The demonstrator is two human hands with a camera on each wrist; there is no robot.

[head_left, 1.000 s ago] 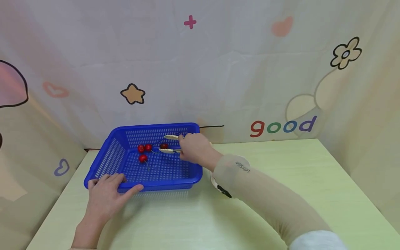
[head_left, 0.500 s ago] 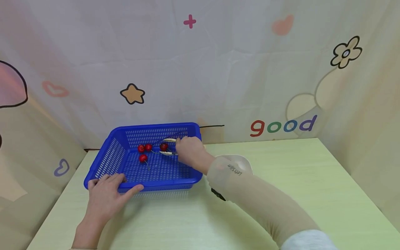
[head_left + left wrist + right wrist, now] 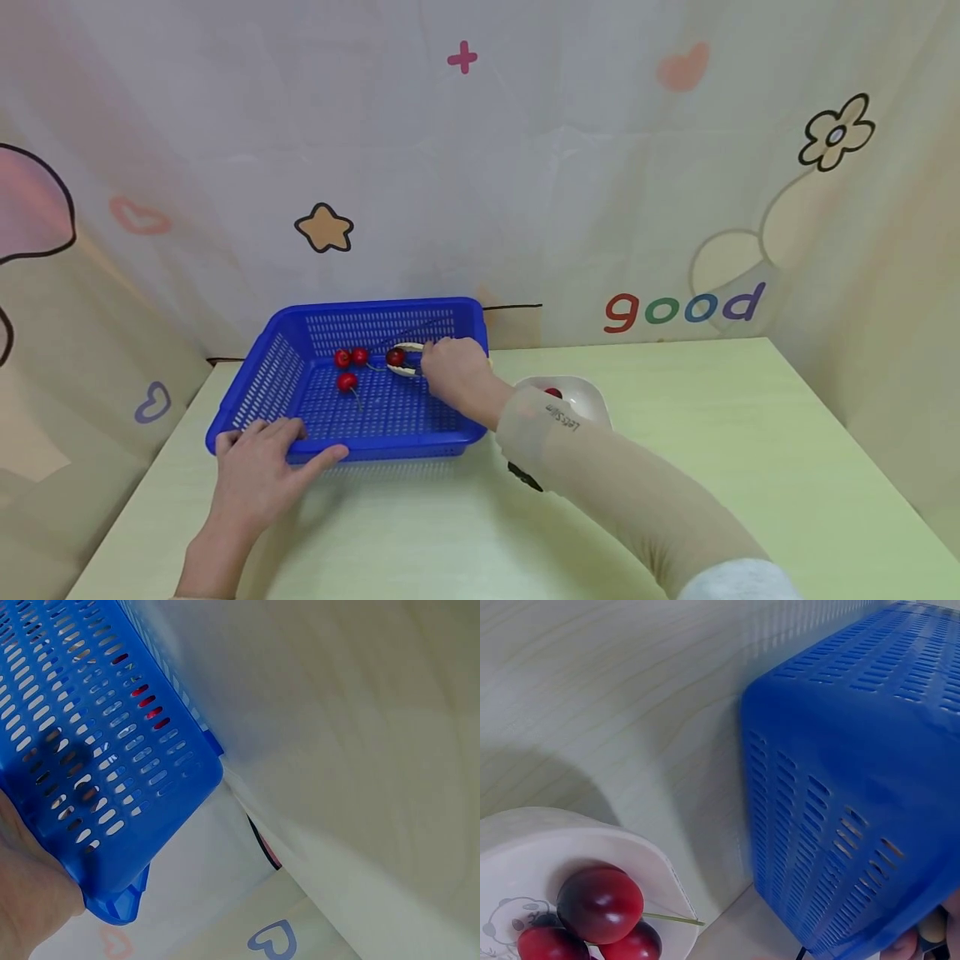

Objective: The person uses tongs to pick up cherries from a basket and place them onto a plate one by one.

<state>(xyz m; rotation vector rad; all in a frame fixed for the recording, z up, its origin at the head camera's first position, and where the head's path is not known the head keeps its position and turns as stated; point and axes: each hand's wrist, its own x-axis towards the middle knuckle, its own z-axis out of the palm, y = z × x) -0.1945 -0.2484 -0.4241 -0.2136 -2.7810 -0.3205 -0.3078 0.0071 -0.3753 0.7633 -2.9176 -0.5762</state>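
My left hand (image 3: 258, 475) holds the front left rim of a blue slotted plastic basket (image 3: 375, 446), fingers over the edge and thumb along the front. Inside the basket's right half, my right hand (image 3: 461, 375) grips a pair of tongs (image 3: 407, 346) with pale tips. A dark red cherry (image 3: 395, 357) lies between those tips, which seem to touch it. Left of it sit a pair of cherries (image 3: 360, 357) by the back wall and a single stemmed cherry (image 3: 347, 382) nearer the front. The right wrist view shows the right fingers only at its lower right corner.
A white bowl (image 3: 649, 851) stands right of the basket, partly behind the right forearm; it contains several dark cherries (image 3: 600, 904). Both stand on a pale wooden table (image 3: 712, 442). A printed curtain (image 3: 525, 192) hangs behind the table.
The tongs' tips have drawn together around the dark cherry. My right hand has shifted slightly, and its forearm uncovers more of the white bowl. The left hand stays on the rim.
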